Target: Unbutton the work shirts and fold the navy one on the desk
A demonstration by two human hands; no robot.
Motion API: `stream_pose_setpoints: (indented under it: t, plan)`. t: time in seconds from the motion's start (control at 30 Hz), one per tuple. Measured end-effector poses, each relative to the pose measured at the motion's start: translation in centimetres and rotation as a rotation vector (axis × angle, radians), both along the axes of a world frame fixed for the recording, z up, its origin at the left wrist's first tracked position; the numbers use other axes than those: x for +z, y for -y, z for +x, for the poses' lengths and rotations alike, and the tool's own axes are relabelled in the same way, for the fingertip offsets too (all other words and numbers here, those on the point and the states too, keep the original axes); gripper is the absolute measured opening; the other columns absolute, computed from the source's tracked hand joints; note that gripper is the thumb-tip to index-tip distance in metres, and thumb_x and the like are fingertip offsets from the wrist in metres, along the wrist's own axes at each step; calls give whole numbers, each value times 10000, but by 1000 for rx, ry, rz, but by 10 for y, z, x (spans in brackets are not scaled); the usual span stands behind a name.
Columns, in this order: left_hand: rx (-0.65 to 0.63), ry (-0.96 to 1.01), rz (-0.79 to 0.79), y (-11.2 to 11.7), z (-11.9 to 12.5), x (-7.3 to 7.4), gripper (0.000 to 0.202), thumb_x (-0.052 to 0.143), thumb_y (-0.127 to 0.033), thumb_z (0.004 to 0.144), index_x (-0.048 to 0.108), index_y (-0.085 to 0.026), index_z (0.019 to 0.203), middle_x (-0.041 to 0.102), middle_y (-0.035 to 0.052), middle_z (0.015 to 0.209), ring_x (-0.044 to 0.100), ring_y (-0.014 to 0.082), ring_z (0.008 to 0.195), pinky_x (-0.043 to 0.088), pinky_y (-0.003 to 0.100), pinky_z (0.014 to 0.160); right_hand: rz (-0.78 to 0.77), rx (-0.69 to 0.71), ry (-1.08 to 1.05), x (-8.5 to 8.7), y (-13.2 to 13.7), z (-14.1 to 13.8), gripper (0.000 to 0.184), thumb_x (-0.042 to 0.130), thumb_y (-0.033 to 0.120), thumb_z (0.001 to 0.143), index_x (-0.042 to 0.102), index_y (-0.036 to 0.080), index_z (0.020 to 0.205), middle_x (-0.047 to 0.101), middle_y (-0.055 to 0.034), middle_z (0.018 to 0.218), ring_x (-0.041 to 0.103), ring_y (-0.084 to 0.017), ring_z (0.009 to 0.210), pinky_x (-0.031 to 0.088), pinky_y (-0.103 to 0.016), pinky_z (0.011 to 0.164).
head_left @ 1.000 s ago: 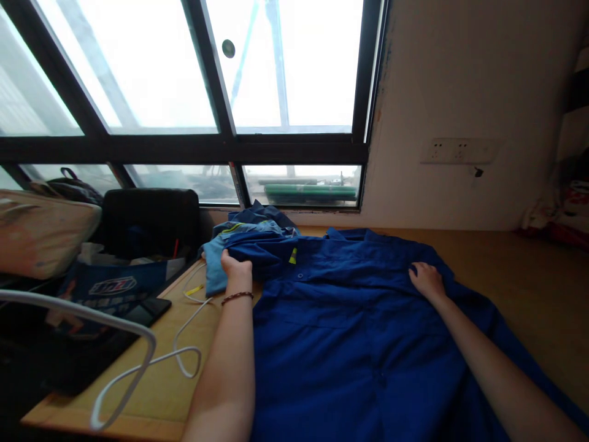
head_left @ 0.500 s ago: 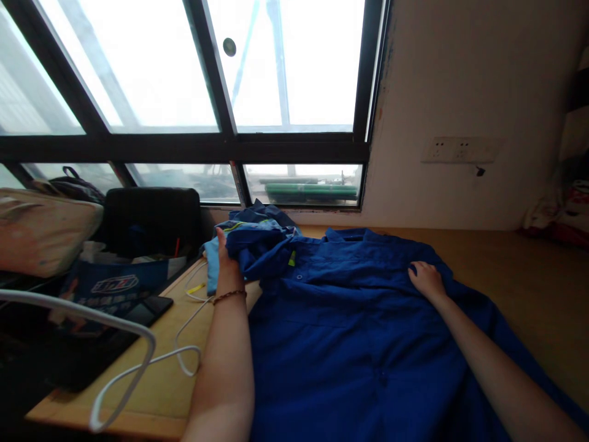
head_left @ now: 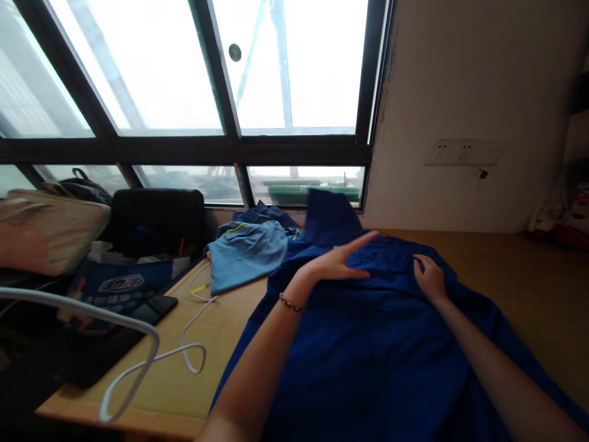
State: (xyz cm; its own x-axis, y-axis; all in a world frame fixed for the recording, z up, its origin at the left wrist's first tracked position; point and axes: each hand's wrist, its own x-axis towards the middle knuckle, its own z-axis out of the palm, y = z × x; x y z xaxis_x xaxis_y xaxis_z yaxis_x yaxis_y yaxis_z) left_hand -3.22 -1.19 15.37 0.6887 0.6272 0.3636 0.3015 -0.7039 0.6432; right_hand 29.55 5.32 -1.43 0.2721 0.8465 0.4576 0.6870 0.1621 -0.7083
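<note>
A dark blue work shirt [head_left: 368, 356] lies spread over a wooden table [head_left: 529, 288]. My left hand [head_left: 334, 264] is over the shirt's upper middle, fingers stretched out flat, with a fold of the shirt's left side [head_left: 329, 215] flipped up just behind it. A bead bracelet sits on that wrist. My right hand [head_left: 429, 276] rests palm down on the shirt near its right shoulder, fingers slightly curled against the cloth. A lighter blue garment [head_left: 246, 252] lies bunched at the table's back left.
A white clothes hanger [head_left: 138, 362] lies across the table's left front. A white cable [head_left: 197, 288] loops beside the light blue garment. Left of the table are a blue bag [head_left: 115, 285], a black case [head_left: 156, 215] and a beige bag [head_left: 46, 230]. Windows stand behind; a wall socket [head_left: 462, 152] is on the right.
My left hand let go of the bunched sleeve at the left and swept right across the shirt, carrying its left side over toward the middle. The right hand stayed in place.
</note>
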Motion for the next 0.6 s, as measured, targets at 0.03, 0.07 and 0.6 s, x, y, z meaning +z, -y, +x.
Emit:
stream_pose_setpoints:
  t: [0.03,0.07,0.6]
  plan:
    - [-177,-132,-91,4,12,-3,732,681,-318,617,373,-248,1277,489,2,1233,443,210,1126,353,268,929,-35,37,-151,4,0,-2,471,302,459,834,491,136,1120,533,-144,1138,486,-239,1070,354,-400,920]
    - [-301,-248,-178,6,20,-8,711,688,-318,607,407,-254,1257,514,-11,1207,480,202,1086,383,243,890,-92,82,-293,7,1,-3,552,217,518,841,463,129,1145,567,-153,1083,541,-237,996,403,-407,865]
    - [771,-454,-15,-84,-67,-128,434,452,-358,801,454,-224,1213,349,79,1346,320,259,1218,250,390,985,-364,327,-862,48,19,19,530,690,174,593,521,205,1093,648,-31,850,624,-173,722,523,-281,614]
